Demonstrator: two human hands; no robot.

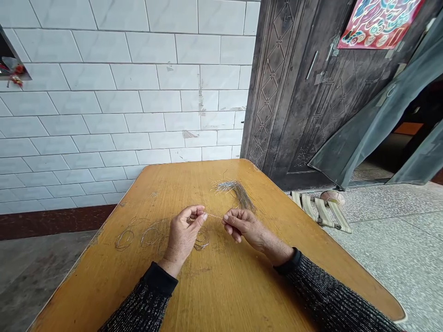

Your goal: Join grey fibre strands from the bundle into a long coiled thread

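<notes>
- Left hand [184, 233] and right hand [246, 228] both pinch the thin wire [214, 215].
- It spans the gap between them; light, even tension should prevent kinks.
- Best kept clear of wire loops [132, 238], mostly left, and the wire bundle [242, 192], far.

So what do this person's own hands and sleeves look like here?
The left hand and right hand are bare and ungloved. The long sleeves are black with whitish flecks, ending in plain, solid black cuffs.

The wire [213, 215] looks metallic, the table [221, 290] glossy wood.
</notes>
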